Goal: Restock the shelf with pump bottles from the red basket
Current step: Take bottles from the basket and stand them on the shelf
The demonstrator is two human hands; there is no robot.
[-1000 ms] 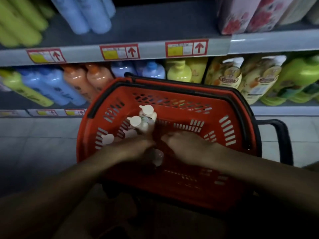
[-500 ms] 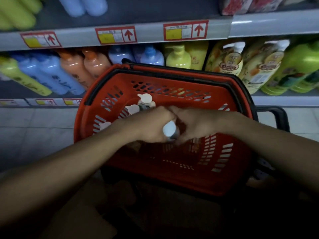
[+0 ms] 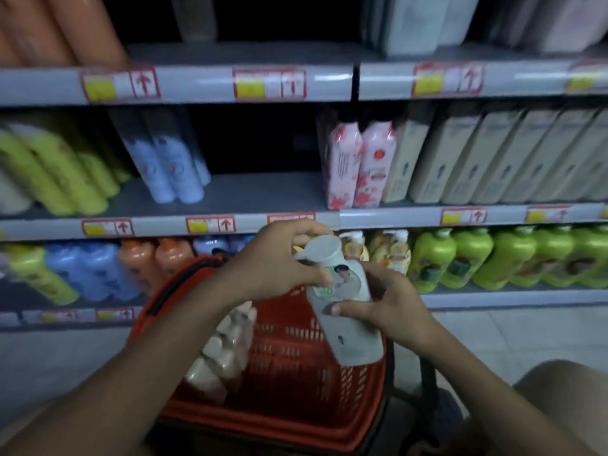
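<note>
We've got one pale grey-white plastic pump bottle with a round portrait label (image 3: 342, 302) up out of the red slotted plastic basket (image 3: 289, 363). A second ago both our hands were down inside it among the white caps; now the bottle is lifted clear above the basket's right half and our view has swung up to the shelving, so the pick is done and the carry/place step starts. Our left hand (image 3: 276, 268) is curled around the pump head and neck at the top of the bottle, fingers wrapped over the white nozzle. Our right hand (image 3: 391, 311) pinches the body lower down, thumb across the front just under the label, fingers behind it. The bottle is tilted, top leaning left and away from us, base toward us and to the right, and it sits between the two hands, touching both. The rest of the pump bottles with white tops (image 3: 223, 350) lie packed along the basket's left side (peach-toned, count unreadable in the blur), so most of the restock is ahead of us. Likely target, as we judge it, is the bare stretch of the grey middle shelf (image 3: 263, 192), between the pale blue bottles (image 3: 171, 166) and the pink floral bottles (image 3: 358, 166), above and just beyond the hands. Heavy motion blur, so the label text is unreadable.
</note>
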